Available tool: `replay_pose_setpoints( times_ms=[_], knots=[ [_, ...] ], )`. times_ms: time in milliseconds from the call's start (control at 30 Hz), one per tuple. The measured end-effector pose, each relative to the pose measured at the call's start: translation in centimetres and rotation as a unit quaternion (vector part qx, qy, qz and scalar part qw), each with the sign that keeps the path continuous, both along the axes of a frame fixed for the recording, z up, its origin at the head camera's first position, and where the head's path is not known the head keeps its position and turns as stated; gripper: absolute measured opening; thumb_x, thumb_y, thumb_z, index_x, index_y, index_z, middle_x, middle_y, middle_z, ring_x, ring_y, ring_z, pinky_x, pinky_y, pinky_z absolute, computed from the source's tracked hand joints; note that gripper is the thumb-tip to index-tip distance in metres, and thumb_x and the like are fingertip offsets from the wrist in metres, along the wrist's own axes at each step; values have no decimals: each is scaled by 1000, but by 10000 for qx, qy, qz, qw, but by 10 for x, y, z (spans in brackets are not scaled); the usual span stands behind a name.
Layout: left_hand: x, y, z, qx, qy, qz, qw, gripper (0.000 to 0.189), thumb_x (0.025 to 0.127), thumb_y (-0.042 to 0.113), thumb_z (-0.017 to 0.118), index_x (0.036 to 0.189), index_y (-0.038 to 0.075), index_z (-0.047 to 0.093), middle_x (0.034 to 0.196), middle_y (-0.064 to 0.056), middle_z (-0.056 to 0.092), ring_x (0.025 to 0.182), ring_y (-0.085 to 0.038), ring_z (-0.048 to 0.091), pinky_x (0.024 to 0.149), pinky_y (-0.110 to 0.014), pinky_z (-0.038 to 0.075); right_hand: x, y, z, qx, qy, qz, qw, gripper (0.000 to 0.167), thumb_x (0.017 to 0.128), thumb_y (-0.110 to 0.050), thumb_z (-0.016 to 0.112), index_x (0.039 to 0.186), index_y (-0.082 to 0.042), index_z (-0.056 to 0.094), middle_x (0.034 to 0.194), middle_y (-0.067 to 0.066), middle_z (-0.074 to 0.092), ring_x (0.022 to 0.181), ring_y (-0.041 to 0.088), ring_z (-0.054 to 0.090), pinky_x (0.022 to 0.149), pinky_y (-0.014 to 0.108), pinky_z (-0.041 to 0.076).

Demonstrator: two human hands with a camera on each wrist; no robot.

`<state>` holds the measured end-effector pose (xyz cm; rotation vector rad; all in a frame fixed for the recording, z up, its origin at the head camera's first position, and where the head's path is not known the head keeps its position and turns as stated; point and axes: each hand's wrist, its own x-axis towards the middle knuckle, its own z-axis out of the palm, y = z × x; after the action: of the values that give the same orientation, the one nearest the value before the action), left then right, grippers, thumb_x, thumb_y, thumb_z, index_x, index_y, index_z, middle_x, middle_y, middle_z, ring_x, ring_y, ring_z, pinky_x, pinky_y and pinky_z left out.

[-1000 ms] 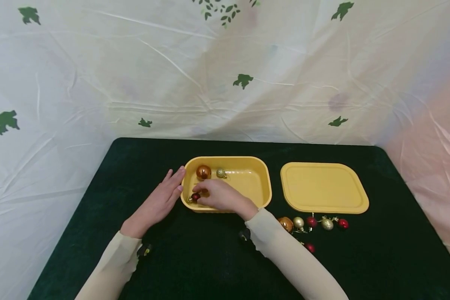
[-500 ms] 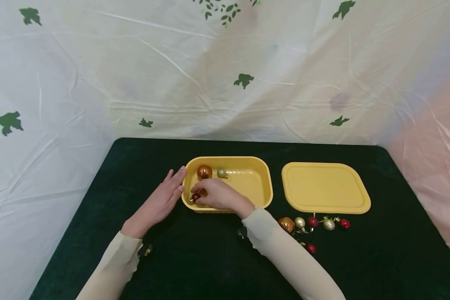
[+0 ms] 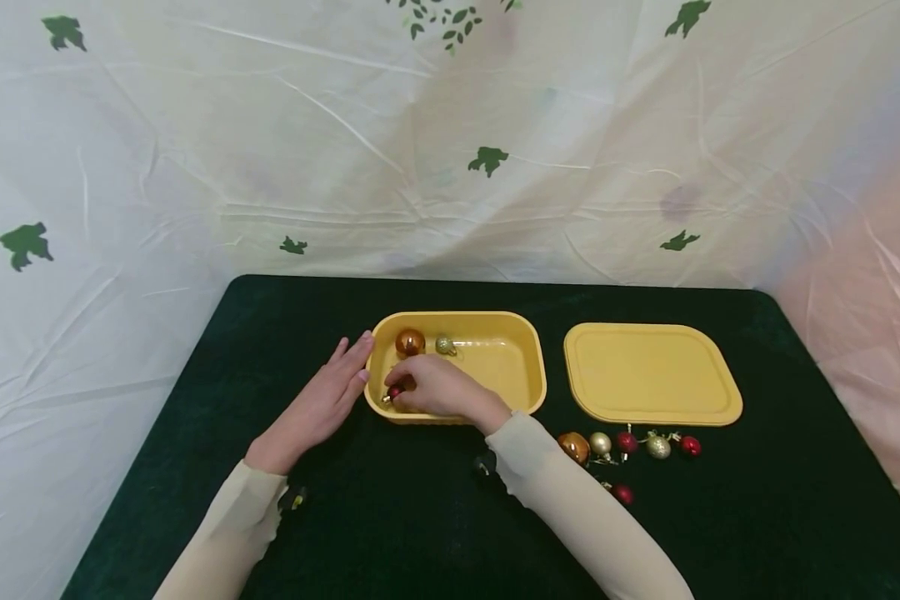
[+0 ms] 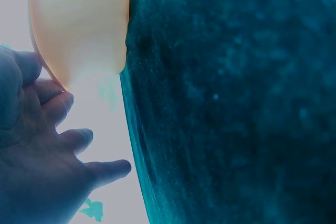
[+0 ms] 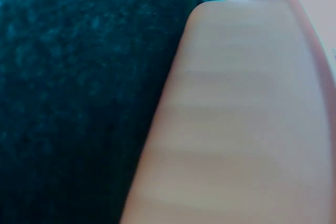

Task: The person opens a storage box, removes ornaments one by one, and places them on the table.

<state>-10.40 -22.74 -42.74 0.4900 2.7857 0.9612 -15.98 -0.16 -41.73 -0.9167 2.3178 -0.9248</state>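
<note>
A yellow plastic box (image 3: 495, 375) stands uncovered on the table. My left hand (image 3: 318, 408) lies with straight fingers against its left end; in the left wrist view its fingertips touch the wall of the box (image 4: 81, 19). Reaching inside, my right hand (image 3: 442, 387) pinches a small red Christmas bauble (image 3: 395, 392) between thumb and fingers near the front left corner. Behind it in the box rest a larger copper bauble (image 3: 410, 342) and a small glittery gold bauble (image 3: 445, 345). The right wrist view shows mostly the box's outer wall (image 5: 241, 108), the right hand hidden.
The flat yellow lid (image 3: 652, 375) lies right of the box. In front of it are a large copper bauble (image 3: 573, 447), gold baubles (image 3: 657, 447) and several red ones (image 3: 690, 447). Dark green cloth covers the table (image 3: 390, 533); a white patterned curtain (image 3: 450, 200) hangs behind.
The right fingers have closed in on the small red bauble, which has shifted slightly up and to the right. The left hand has stayed at the box's end.
</note>
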Motion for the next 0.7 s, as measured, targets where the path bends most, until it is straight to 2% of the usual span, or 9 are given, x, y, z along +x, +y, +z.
replay_pose_setpoints(
  times_ms=[300,700],
  knots=[
    [0,1,1,21,-5,-30,10000,58,115,35,32,167,17,16,173,-7,12,159,-38,4,121,-69,12,4,8,14,-110,199,-249,9994,29,97,-19,75,125,-12,74,108,-6,72,94,11,62,94,29,52],
    [1,1,1,25,10,-45,10000,58,115,30,34,167,14,16,173,-8,12,159,-37,4,123,-67,11,10,22,31,-241,139,-474,9985,32,98,-22,74,129,-12,72,115,-5,71,102,14,60,99,33,51]
  ],
)
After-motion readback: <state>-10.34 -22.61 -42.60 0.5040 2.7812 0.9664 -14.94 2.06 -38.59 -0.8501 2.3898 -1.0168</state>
